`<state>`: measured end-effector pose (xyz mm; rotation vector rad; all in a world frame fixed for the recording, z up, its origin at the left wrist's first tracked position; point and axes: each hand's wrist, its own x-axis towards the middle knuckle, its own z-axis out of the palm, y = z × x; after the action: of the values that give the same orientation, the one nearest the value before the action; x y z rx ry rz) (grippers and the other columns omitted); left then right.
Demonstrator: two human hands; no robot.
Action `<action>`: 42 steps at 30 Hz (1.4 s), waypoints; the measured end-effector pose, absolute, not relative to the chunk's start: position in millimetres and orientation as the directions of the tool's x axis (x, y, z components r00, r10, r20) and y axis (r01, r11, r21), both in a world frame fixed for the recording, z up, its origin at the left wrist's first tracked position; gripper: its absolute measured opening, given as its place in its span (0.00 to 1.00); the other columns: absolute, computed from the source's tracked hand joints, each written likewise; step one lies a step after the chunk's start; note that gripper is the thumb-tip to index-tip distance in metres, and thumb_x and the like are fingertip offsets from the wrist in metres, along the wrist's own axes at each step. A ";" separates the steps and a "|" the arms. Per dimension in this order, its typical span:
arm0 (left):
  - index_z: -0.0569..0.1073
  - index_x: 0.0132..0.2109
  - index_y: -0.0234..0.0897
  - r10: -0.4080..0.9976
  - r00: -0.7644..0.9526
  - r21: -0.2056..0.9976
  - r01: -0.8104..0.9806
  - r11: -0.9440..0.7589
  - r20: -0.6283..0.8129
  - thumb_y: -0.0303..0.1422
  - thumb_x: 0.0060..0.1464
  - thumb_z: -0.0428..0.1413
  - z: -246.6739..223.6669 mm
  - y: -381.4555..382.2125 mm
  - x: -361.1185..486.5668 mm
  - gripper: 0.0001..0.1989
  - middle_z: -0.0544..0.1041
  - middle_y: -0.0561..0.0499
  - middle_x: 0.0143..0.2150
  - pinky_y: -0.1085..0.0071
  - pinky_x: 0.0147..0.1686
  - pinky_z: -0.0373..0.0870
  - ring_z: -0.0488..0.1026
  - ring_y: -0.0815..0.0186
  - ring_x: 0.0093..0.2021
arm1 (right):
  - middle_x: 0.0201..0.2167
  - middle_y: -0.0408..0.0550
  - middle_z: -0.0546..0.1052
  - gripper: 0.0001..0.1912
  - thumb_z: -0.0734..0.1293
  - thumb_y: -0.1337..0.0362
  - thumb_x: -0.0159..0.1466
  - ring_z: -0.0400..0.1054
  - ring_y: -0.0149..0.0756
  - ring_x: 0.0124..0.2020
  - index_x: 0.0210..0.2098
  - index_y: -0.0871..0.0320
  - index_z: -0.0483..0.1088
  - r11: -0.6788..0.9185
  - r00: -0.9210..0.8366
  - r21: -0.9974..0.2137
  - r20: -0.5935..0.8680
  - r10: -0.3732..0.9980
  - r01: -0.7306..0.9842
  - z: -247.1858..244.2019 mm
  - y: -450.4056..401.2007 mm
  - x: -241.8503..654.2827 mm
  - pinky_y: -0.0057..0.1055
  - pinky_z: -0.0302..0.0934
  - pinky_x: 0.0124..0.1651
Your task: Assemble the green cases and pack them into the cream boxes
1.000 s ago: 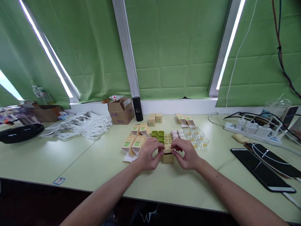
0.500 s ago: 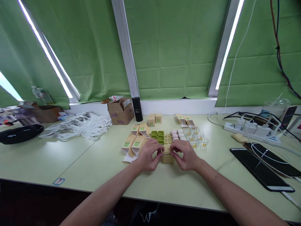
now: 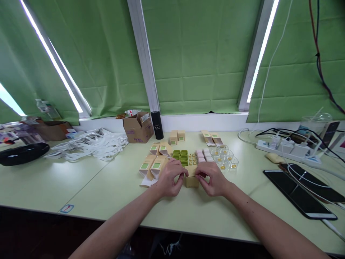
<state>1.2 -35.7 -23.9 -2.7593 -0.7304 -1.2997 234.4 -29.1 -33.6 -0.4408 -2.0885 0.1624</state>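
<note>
A small kraft cardboard box [image 3: 192,181] stands on the table between my hands. My left hand [image 3: 172,178] pinches its left upper edge with curled fingers. On the opposite side, my right hand [image 3: 211,178] grips the right upper edge between thumb and fingers. Just behind the box are green square cups [image 3: 183,153], small gold pieces [image 3: 192,158], pale pink and white blocks [image 3: 204,154] and clear plastic cups [image 3: 225,154] with gold bits inside. Left of my left hand stand several kraft boxes [image 3: 159,165] with green labels and open white-lined flaps.
Two kraft boxes [image 3: 177,136] and two opened ones [image 3: 212,138] stand farther back. A brown carton [image 3: 138,127] and black cylinder [image 3: 157,125] are by the wall. White straps [image 3: 91,144] lie left; a power strip [image 3: 288,150] and phone [image 3: 299,194] lie right.
The box's top flap, raised with a gap at the front half a second ago, now sits lower against the box body. Both hands stay in nearly the same place.
</note>
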 end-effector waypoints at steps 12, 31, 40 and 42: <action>0.78 0.35 0.38 0.614 0.377 0.251 0.673 -0.696 0.694 0.22 0.54 0.52 -28.1 -30.8 1.1 0.11 0.76 0.50 0.27 0.60 0.40 0.66 0.71 0.61 0.31 | 0.24 0.34 0.65 0.22 0.64 0.70 0.58 0.59 0.32 0.23 0.52 0.54 0.62 0.859 -0.555 -0.269 0.672 0.491 0.435 -25.0 -18.0 259.4 0.30 0.49 0.29; 0.75 0.40 0.38 0.618 0.386 0.246 0.676 -0.695 0.685 0.23 0.54 0.52 -25.5 -34.2 2.4 0.10 0.72 0.50 0.28 0.59 0.41 0.65 0.70 0.59 0.33 | 0.22 0.33 0.62 0.24 0.61 0.73 0.50 0.56 0.31 0.20 0.47 0.53 0.61 0.896 -0.481 -0.241 0.775 0.409 0.373 -26.5 -21.1 255.6 0.29 0.49 0.26; 0.78 0.38 0.39 0.610 0.439 0.215 0.667 -0.713 0.660 0.24 0.56 0.53 -25.9 -35.0 2.4 0.10 0.73 0.49 0.27 0.59 0.40 0.63 0.70 0.59 0.33 | 0.19 0.32 0.68 0.22 0.60 0.73 0.53 0.60 0.29 0.17 0.46 0.53 0.64 0.877 -0.482 -0.186 0.775 0.409 0.444 -33.1 -17.5 253.9 0.27 0.53 0.26; 0.79 0.38 0.39 0.602 0.469 0.206 0.652 -0.729 0.645 0.25 0.57 0.54 -25.3 -36.1 2.8 0.09 0.72 0.50 0.26 0.59 0.39 0.62 0.69 0.59 0.32 | 0.20 0.33 0.71 0.20 0.60 0.74 0.54 0.60 0.29 0.16 0.46 0.54 0.65 0.860 -0.444 -0.146 0.807 0.389 0.489 -33.7 -16.3 253.2 0.27 0.52 0.25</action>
<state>2.8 -36.1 -25.3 -2.6332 -1.1261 -1.1133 253.2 -16.3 -33.7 -0.6371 -2.0875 -0.1339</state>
